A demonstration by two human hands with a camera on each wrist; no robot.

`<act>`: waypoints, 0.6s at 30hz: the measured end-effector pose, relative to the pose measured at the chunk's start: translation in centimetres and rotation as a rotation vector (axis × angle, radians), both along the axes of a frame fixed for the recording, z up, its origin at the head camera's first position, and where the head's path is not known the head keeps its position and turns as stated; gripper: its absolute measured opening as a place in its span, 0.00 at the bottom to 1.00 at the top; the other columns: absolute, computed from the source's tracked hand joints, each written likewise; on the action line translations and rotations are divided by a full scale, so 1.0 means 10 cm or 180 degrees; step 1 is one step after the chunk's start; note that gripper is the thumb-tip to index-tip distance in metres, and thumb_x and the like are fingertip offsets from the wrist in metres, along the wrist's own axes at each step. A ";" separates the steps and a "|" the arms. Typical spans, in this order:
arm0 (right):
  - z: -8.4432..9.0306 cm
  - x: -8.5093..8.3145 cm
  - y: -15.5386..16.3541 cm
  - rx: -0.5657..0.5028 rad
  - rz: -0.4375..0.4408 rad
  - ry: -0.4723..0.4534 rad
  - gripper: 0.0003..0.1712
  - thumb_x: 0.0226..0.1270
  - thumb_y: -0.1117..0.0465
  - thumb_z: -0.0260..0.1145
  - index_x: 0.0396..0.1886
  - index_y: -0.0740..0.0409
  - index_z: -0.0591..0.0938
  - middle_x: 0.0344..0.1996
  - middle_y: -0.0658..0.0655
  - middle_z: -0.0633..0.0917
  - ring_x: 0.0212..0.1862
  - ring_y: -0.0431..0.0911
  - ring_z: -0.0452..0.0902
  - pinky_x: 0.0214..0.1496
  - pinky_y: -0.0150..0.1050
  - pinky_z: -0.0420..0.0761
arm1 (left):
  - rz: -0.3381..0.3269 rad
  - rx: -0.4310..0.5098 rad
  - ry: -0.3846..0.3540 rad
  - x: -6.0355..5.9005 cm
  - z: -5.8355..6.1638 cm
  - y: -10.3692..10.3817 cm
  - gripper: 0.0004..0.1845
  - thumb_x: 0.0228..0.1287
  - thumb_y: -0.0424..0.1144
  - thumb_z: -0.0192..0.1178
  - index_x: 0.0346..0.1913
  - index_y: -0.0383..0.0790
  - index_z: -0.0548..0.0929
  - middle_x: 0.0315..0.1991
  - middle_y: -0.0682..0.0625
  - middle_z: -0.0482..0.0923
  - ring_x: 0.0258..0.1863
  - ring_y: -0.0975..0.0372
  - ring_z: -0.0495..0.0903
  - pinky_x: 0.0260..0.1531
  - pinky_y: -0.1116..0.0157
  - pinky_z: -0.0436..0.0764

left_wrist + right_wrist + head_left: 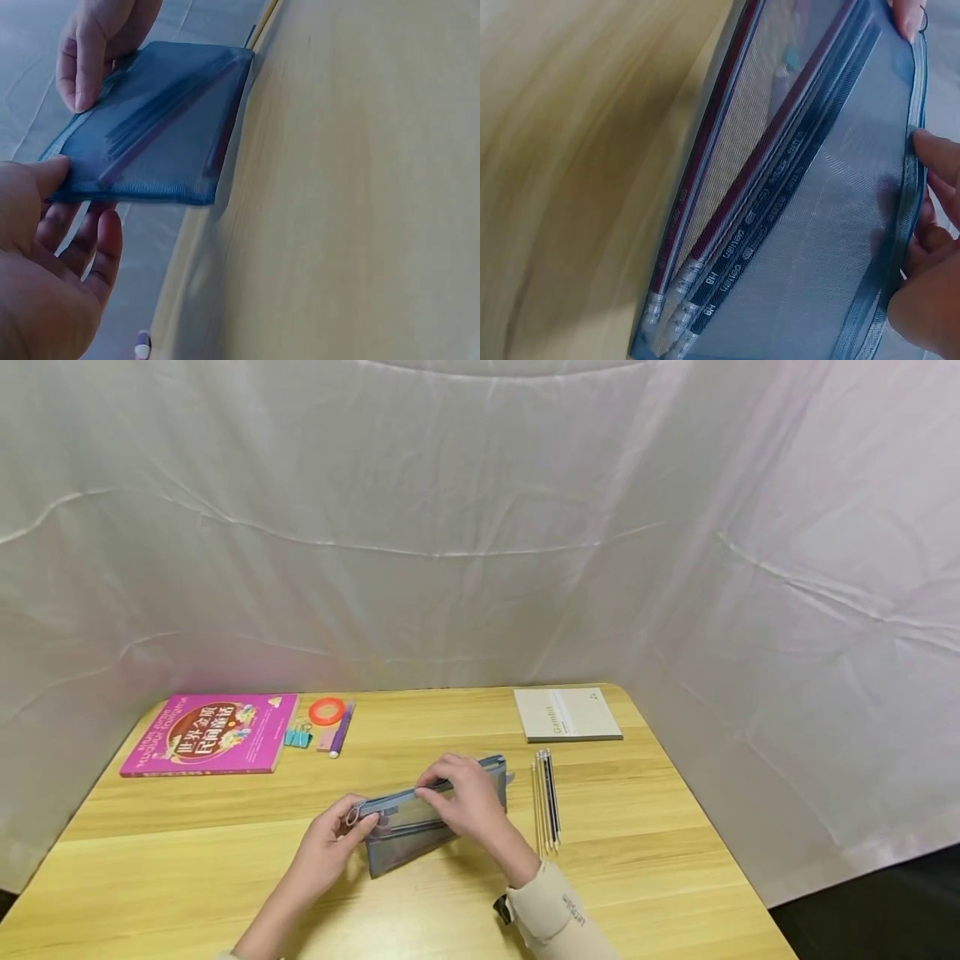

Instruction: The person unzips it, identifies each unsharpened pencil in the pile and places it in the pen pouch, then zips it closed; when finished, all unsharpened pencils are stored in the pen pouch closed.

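A blue-grey mesh pencil case [416, 836] is held tilted above the table, its zipped edge uppermost. My left hand [328, 839] grips its left end, thumb on the near face, beside a ring at the zip's end. Along the top edge, my right hand [467, 797] pinches the zip band between thumb and fingers. Through the mesh, the right wrist view shows several pencils [754, 225] inside, dark and maroon, with metal ends. To the right of the case, several more pencils [551, 797] lie side by side on the table.
A pink book [258, 747] lies at the back left. Next to it are teal binder clips [297, 739], an orange tape roll [327, 701], a pink block [326, 740] and a purple marker [342, 731]. A pale notebook [592, 714] sits at the back right. Grey curtains [465, 610] surround the table.
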State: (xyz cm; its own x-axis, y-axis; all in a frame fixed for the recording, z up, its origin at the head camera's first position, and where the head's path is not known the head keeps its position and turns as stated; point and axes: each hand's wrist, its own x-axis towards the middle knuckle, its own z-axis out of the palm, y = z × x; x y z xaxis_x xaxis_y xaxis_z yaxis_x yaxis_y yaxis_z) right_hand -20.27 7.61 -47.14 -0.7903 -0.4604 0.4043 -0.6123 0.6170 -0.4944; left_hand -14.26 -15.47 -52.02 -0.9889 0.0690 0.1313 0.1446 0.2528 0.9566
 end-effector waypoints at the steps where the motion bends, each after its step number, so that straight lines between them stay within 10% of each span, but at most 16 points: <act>1: 0.00 0.00 0.00 -0.0037 -0.0010 -0.0094 0.04 0.71 0.53 0.72 0.37 0.47 0.89 0.36 0.44 0.87 0.42 0.39 0.82 0.57 0.44 0.80 | 0.0051 0.0050 -0.0112 0.00 0.00 0.00 0.07 0.75 0.38 0.62 0.48 0.38 0.83 0.40 0.47 0.89 0.39 0.67 0.85 0.42 0.69 0.82; 8: -0.05 -0.04 0.01 -0.0467 -0.0153 -0.0848 0.02 0.72 0.56 0.70 0.38 0.47 0.87 0.36 0.45 0.85 0.38 0.36 0.78 0.45 0.35 0.81 | 0.0639 0.0497 -0.0616 -0.03 -0.01 0.08 0.15 0.76 0.41 0.62 0.55 0.33 0.81 0.43 0.50 0.89 0.42 0.70 0.84 0.46 0.74 0.81; 18: -0.12 -0.08 -0.08 -0.0743 -0.0003 -0.1296 0.13 0.70 0.63 0.72 0.53 0.55 0.86 0.40 0.51 0.85 0.36 0.37 0.80 0.42 0.31 0.81 | 0.1128 0.0631 -0.0122 -0.06 -0.02 0.18 0.09 0.77 0.35 0.59 0.49 0.32 0.83 0.39 0.47 0.89 0.37 0.70 0.82 0.42 0.76 0.79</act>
